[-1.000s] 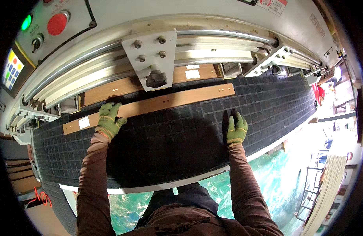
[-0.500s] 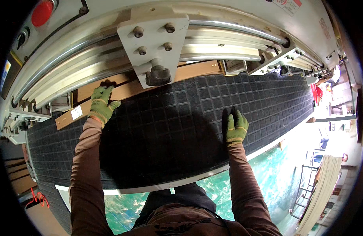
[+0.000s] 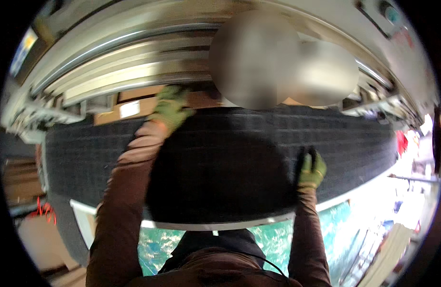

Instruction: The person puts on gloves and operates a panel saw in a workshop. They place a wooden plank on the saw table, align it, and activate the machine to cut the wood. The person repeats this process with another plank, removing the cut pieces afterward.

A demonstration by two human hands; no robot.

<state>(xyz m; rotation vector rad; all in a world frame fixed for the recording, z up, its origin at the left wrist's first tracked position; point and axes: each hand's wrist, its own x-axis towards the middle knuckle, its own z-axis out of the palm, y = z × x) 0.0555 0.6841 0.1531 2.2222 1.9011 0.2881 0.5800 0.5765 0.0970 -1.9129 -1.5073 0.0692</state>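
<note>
My left hand (image 3: 170, 110), in a green knitted glove, lies over the near edge of a brown wooden board (image 3: 144, 105). Motion smears its fingers, so their grip is unclear. A white label (image 3: 130, 109) sits on the board left of this hand. Along the far side, the board runs under the machine's rails. My right hand (image 3: 312, 172), gloved alike, is at the near right part of the black gridded belt (image 3: 220, 124). Its fingers stretch forward and hold nothing that I can see.
Metal rails (image 3: 129, 48) cross the machine above the belt's far side. Two blurred patches cover its middle and right. A pale edge (image 3: 220, 226) bounds the belt near my body. Stacked pale boards (image 3: 387, 256) stand at lower right, and an orange cord (image 3: 47, 211) hangs at left.
The view has shifted, so the machine and board appear further right. My left hand stays at the board, now blurred. My right hand is still over the belt with fingers stretched.
</note>
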